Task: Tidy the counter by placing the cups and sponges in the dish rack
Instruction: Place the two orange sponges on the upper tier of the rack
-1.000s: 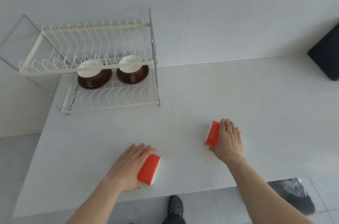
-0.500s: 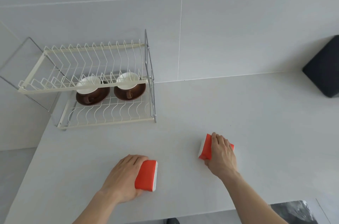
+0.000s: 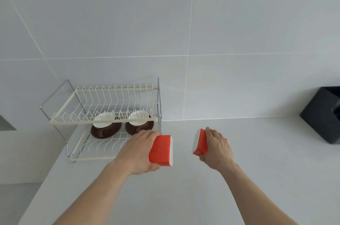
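Observation:
A cream two-tier wire dish rack stands at the back left of the white counter. On its lower tier rest two brown cups with white insides, the left cup and the right cup. My left hand grips an orange-and-white sponge, held above the counter just right of the rack's lower tier. My right hand grips a second orange sponge, lifted farther right, its far side hidden by my fingers.
A black box-shaped container sits against the tiled wall at the far right. The counter's left edge runs down past the rack, with grey floor beyond it.
Both hands have closed on the sponges, lifted them off the counter and carried them away from me toward the rack. The view has tilted upward.

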Demonstrator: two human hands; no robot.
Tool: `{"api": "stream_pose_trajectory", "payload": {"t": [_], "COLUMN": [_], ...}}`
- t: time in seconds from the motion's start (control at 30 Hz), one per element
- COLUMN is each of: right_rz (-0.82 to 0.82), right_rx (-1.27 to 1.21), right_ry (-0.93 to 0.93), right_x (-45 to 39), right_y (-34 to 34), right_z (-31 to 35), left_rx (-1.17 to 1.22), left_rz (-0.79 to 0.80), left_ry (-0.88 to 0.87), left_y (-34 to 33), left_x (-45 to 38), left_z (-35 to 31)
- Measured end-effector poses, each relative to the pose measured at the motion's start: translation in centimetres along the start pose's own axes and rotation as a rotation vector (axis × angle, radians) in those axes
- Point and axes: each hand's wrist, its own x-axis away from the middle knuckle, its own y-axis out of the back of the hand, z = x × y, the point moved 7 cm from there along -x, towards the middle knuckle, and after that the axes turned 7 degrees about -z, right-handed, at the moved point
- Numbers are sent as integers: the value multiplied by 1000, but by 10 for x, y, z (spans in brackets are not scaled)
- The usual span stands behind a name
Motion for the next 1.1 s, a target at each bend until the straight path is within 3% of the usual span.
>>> {"api": "stream_pose_trajectory", "payload": {"t": [0.3, 0.6, 0.83, 1.1], "right_rz": [-153, -292, -322, -226], "right_rx": [-8, 13, 33, 66], "right_ry": [126, 248, 349, 384], "right_x": [-50, -80, -107, -141], "right_y": [101, 162, 159, 106], "right_z": [62, 144, 234, 308], "left_rx": [-38, -122, -118, -98], "left_rz": [-220, -319, -328, -266], "left_ry": [5, 55, 82, 131], "left_y": [129, 211, 233, 231], "left_x": [-42, -47, -49, -57], "left_z": [6, 65, 134, 227]}}
